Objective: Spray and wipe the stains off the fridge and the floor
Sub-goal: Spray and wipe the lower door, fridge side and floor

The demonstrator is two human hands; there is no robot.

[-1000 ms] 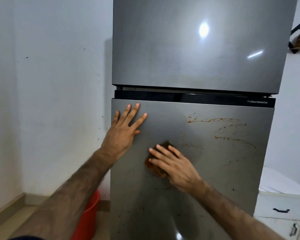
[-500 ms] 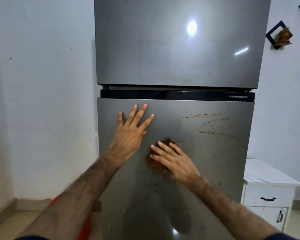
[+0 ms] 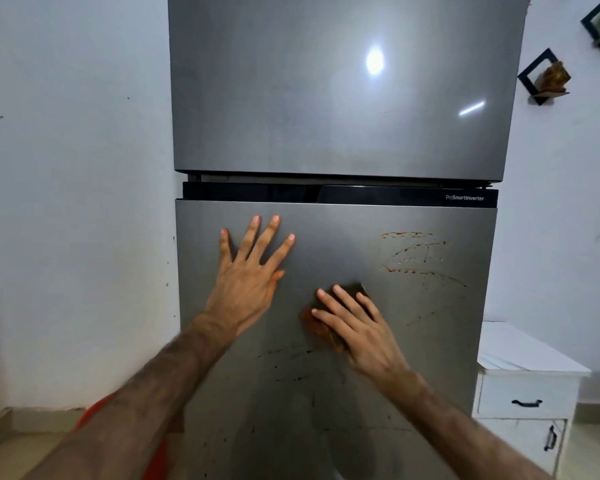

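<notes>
Pressing a stained brown sponge (image 3: 326,327) flat against the middle of the fridge's lower door (image 3: 430,341) with the right hand (image 3: 357,327), grip released, fingers straight over it. Bracing the left hand (image 3: 250,275), grip released and fingers spread, near the door's upper left corner. Showing reddish-brown stains (image 3: 420,258) toward the door's upper right, thinner streaks (image 3: 291,372) just below the sponge.

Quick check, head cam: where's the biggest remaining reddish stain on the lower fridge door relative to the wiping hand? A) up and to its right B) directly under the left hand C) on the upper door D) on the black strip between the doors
A: the reddish streaks lie on the lower door, above and to the right of the right hand pressing the sponge.
</notes>
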